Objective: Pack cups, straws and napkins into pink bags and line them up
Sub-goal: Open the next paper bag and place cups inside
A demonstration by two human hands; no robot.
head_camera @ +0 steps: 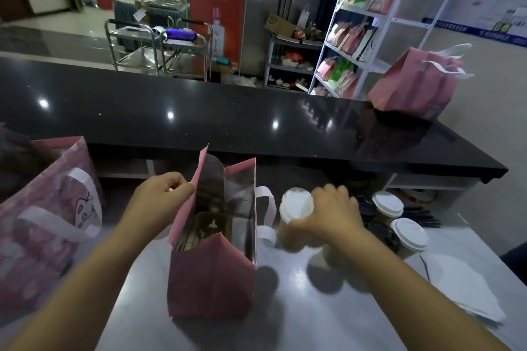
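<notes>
Pink paper carrier bag stands open on the pale steel worktop nearest the person, mouth up, with a brown cardboard insert showing at its bottom. The left hand pinches the top of the bag's left wall and holds the mouth wide. Just beside the bag's right wall, the right hand is wrapped round a tan paper cup with a white lid, fingers curled on its side from the right. The cup is blurred, so its tilt is hard to judge, but its long axis looks near upright, lid up. So the cup lies right of the opening, and the right hand is the nearer one to carry it: up over the right wall, then straight down, I judge. Past that hand stand two more white-lidded cups, with white napkins nearer on their right. A second pink bag, printed with a cartoon figure, sits at the left edge. Farther off, on the black stone counter, a third pink bag stands at the right end.
</notes>
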